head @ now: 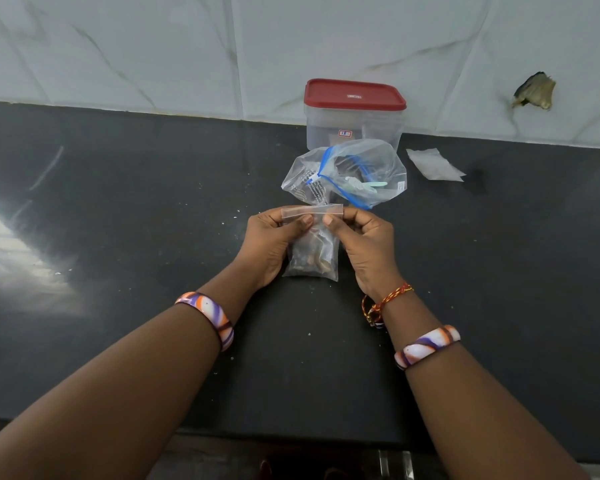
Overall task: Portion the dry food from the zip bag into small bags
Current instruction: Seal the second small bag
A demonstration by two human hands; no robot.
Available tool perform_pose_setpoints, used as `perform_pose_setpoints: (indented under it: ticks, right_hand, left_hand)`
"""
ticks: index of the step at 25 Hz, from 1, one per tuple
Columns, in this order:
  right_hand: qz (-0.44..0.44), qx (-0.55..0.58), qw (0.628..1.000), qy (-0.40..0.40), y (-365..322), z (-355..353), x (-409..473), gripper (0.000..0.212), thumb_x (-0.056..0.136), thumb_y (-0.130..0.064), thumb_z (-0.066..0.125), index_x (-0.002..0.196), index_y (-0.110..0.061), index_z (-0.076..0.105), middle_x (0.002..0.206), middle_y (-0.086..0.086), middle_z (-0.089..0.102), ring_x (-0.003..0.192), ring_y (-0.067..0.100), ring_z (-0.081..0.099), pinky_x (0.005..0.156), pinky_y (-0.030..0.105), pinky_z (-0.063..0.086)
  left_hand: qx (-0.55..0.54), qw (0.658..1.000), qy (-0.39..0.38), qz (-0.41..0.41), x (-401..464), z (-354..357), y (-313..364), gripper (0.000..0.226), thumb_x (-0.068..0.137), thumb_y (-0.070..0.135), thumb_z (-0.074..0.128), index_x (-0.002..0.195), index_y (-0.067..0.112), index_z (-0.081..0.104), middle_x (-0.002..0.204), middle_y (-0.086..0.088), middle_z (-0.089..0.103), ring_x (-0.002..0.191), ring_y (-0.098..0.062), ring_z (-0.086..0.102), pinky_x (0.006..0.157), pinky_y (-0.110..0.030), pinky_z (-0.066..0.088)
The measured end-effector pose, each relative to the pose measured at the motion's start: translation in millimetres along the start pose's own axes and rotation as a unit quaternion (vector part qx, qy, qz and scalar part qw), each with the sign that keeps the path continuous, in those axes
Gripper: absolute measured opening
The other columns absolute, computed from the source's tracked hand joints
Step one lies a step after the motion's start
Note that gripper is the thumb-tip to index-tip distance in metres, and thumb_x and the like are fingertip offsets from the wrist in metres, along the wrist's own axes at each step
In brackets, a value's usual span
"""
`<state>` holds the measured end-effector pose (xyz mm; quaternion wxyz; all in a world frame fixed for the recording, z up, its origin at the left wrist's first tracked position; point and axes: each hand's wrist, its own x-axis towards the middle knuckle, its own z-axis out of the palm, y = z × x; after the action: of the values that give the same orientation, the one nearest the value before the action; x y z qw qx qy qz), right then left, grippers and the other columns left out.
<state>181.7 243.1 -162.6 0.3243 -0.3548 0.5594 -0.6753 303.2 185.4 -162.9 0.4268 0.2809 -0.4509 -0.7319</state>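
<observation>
two hands work at one small bag [311,251] held upright over the dark tabletop [118,220], its lower edge resting on or just above the surface. the left hand [274,242] pinches the top strip of the small bag near its left end, thumb in front and fingers curled behind; the right hand [364,247] pinches the same strip toward its right end in the same way. the two thumbs sit close together at the middle of the strip. the small bag holds a little heap of brown dry food [310,261] in its bottom half.

just behind the hands lies one large zip bag [347,174] with a blue closure, crumpled and gaping, with one pale green scoop [368,186] inside it. behind that, against the tiled wall, stands one clear container [354,116] with a red lid. to the right of the zip bag one flat empty clear bag [433,164] lies on the tabletop, well apart from the hands.

each forearm carries one striped bangle [208,317], two in all, and the right wrist has one red and yellow thread band [385,301]
</observation>
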Motion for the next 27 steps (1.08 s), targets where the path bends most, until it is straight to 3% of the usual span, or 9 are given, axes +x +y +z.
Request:
perform_pose_setpoints:
  ticks: [4,7,11,19,24,27]
  right_hand:
    - [0.003,0.000,1.000,-0.016,0.1,-0.2,-1.1,0.010,0.081,0.002,0.065,0.091,0.002,0.068,0.077,0.002,0.066,0.071,0.006,0.063,0.072,0.019,0.056]
    - [-0.006,-0.024,0.999,-0.047,-0.8,0.1,-2.6,0.010,0.084,0.001,0.062,0.085,-0.008,0.066,0.079,0.000,0.065,0.074,0.007,0.062,0.073,0.018,0.055]
    - [0.000,-0.005,1.000,-0.014,0.2,-0.6,-1.8,0.008,0.083,-0.001,0.065,0.087,-0.008,0.067,0.076,0.001,0.066,0.067,0.002,0.063,0.069,0.017,0.055]
    - [0.012,0.009,1.000,0.000,2.1,-3.3,-0.5,0.012,0.079,0.001,0.068,0.090,0.001,0.068,0.076,0.003,0.068,0.066,0.005,0.064,0.073,0.024,0.057]
    - [-0.012,-0.013,0.999,-0.032,-0.7,-1.4,-3.3,0.019,0.083,0.004,0.062,0.079,-0.015,0.064,0.076,-0.003,0.064,0.066,-0.004,0.062,0.071,0.014,0.053]
    - [-0.013,-0.023,0.999,-0.037,-0.8,-1.0,-3.5,0.019,0.085,0.002,0.061,0.079,-0.017,0.063,0.078,-0.003,0.063,0.069,-0.002,0.061,0.071,0.014,0.053]
  left_hand:
    - [0.007,1.000,-0.001,-0.010,-1.8,1.2,1.1,0.014,0.085,-0.006,0.055,0.082,0.004,0.064,0.065,-0.002,0.071,0.062,-0.012,0.068,0.068,-0.027,0.058]
    - [0.023,1.000,0.002,-0.011,-2.1,1.7,1.0,0.016,0.086,-0.005,0.055,0.078,0.006,0.063,0.062,0.000,0.070,0.060,-0.009,0.067,0.065,-0.025,0.058]
    - [0.020,1.000,0.004,0.007,-1.8,0.9,-0.8,0.011,0.086,-0.003,0.057,0.087,0.004,0.065,0.071,-0.003,0.072,0.067,-0.013,0.068,0.073,-0.031,0.058]
    - [-0.011,1.000,0.014,0.004,-2.6,-0.4,0.1,0.014,0.085,-0.010,0.054,0.083,0.002,0.062,0.063,-0.003,0.072,0.059,-0.011,0.069,0.063,-0.024,0.059]
    - [0.012,1.000,0.004,0.003,-4.2,1.6,0.6,0.019,0.088,-0.009,0.050,0.080,0.005,0.059,0.058,0.002,0.070,0.056,-0.006,0.067,0.062,-0.020,0.058]
    - [0.021,1.000,0.002,0.009,-4.2,2.8,-0.5,0.018,0.088,-0.008,0.050,0.081,0.006,0.059,0.060,0.003,0.070,0.058,-0.005,0.066,0.063,-0.020,0.058]
